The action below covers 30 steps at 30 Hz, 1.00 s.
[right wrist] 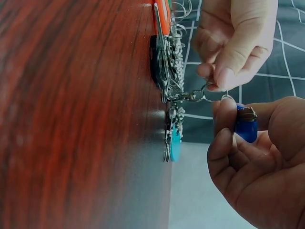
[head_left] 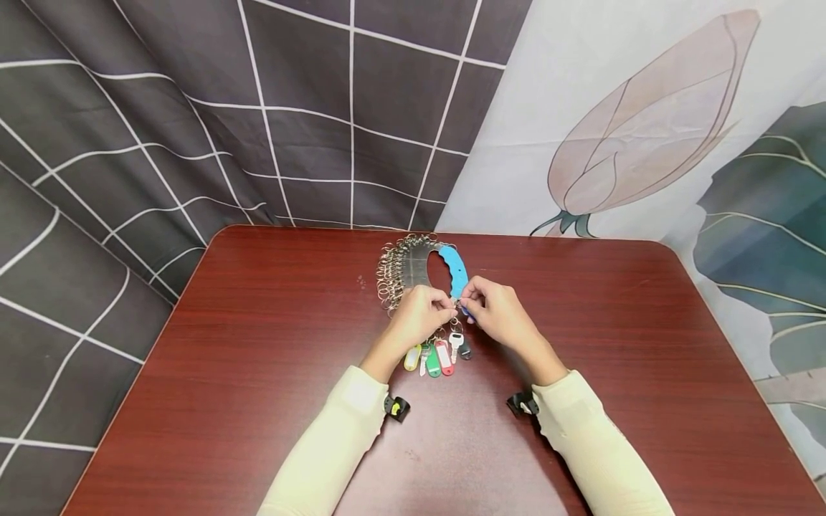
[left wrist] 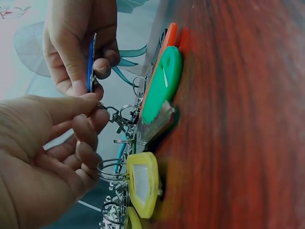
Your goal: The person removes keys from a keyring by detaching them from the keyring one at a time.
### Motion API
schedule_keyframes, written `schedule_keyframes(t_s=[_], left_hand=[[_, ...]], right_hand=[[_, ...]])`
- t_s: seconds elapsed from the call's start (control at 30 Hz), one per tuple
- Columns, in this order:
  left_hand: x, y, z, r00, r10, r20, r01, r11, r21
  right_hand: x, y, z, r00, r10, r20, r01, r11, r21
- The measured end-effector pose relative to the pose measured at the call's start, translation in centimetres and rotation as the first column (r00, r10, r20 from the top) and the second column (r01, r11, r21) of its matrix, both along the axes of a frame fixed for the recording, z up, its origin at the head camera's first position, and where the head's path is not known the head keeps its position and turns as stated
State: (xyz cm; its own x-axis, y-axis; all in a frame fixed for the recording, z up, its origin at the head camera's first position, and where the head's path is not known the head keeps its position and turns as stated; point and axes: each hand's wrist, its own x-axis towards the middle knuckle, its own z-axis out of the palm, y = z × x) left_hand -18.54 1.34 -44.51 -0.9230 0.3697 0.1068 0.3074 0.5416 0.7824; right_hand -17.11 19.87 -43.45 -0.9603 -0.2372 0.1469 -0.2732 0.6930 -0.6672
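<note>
In the head view, my left hand and right hand meet at the near end of a curved key holder's blue grip. My left thumb and finger pinch a small metal ring linked to a clasp. My right fingers hold a blue key tag by the same ring; a metallic part shows on it, hard to make out. Below the hands lie a yellow tag, a green tag, a red tag, a silver key and a black fob.
Rows of metal rings line the holder's left side, beside its clear grey plate. Everything lies on a reddish-brown table. A dark grid curtain and a flower-printed cloth hang behind the table's far edge.
</note>
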Motion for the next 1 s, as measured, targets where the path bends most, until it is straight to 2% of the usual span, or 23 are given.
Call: schedule_keyframes(t_s=[0.13,0.3,0.57,0.8,1.0], left_hand=[[0.0,0.0,0.0,1.0,0.013,0.024,-0.014,0.999,0.032],[-0.1,-0.1,-0.2,1.0,0.023,0.016,-0.023,0.999,0.035],[0.1,-0.2,0.0,0.999,0.003,0.034,-0.005,0.999,0.045],[0.2,-0.3,0.1,1.0,-0.022,-0.007,0.023,1.0,0.004],[0.2,-0.1,0.1,0.998,-0.057,-0.01,0.057,0.998,-0.019]], right_hand=[[0.0,-0.1,0.0,1.0,0.03,-0.002,-0.03,1.0,-0.008],[0.1,-0.2,0.2,0.999,0.042,-0.002,-0.042,0.999,-0.017],[0.1,-0.2,0.1,1.0,-0.003,-0.029,0.004,1.0,0.028],[-0.1,0.3,0.0,0.996,-0.074,-0.052,0.078,0.995,0.061],[-0.2,0.8,0.4,0.992,-0.116,-0.048,0.119,0.992,0.047]])
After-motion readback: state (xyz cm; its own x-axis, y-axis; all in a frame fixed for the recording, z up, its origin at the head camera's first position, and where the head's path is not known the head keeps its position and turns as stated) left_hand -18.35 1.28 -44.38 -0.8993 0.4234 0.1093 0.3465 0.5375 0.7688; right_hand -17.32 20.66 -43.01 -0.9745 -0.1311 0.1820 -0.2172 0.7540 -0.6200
